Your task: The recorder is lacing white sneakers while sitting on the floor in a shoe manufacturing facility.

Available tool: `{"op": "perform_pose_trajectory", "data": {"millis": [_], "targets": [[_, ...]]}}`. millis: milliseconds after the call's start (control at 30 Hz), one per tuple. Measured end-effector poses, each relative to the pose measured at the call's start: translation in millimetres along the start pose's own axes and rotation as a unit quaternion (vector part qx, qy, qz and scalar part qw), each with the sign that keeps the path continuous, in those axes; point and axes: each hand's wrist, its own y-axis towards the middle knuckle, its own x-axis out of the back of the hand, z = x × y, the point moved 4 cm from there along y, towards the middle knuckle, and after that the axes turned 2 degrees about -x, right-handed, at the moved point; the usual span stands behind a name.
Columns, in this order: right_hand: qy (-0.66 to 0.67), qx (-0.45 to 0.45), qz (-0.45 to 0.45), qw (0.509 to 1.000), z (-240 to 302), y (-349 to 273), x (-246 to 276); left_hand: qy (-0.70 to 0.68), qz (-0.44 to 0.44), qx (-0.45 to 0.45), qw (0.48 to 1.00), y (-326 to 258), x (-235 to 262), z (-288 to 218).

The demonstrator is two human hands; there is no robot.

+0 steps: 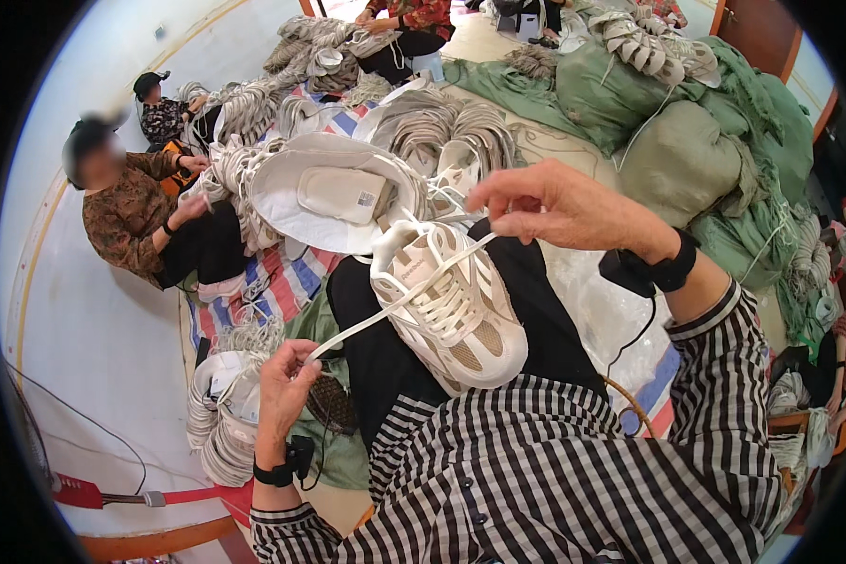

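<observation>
A white and beige sneaker (461, 324) rests on my lap, its toe pointing toward me and its tongue upright. White lacing crosses its front. A flat white shoelace (376, 321) runs taut across the shoe from one hand to the other. My left hand (285, 381), to the left of the shoe, pinches one end of the lace. Above and right of the shoe's collar, my right hand (559, 205) pinches the other part of it between thumb and fingers.
Beyond the shoe lies a large white shoe upper or lining piece (282, 188). Bundles of grey-white uppers (423, 127) are heaped on a striped sheet. Green sacks (620, 85) stand at right. A seated person (127, 202) works at left, others farther back. Cables hang from my wristbands.
</observation>
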Motion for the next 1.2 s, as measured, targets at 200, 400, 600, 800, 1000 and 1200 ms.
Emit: {"op": "perform_pose_trajectory", "data": {"millis": [200, 400, 600, 800, 1000, 1200], "targets": [[0.115, -0.021, -0.367, 0.923, -16, 17, 134, 0.091, -0.033, -0.014, 0.995, -8, 6, -2], [-0.021, -0.018, -0.121, 0.992, -7, -23, 22, 0.338, -0.054, -0.194, 0.919, -3, -33, -3], [-0.25, 0.118, -0.01, 0.961, 15, -16, -89, 0.384, -0.109, -0.269, 0.876, 5, -13, -18], [-0.296, 0.169, 0.003, 0.94, 10, 0, -103, 0.367, -0.136, -0.259, 0.883, 8, 17, -39], [-0.294, 0.193, 0.008, 0.936, 13, 2, -111, 0.37, -0.077, -0.247, 0.892, 14, 4, -36], [-0.234, 0.117, 0.082, 0.962, 22, -36, -127, 0.294, -0.024, -0.19, 0.936, 9, -34, -35]]}}
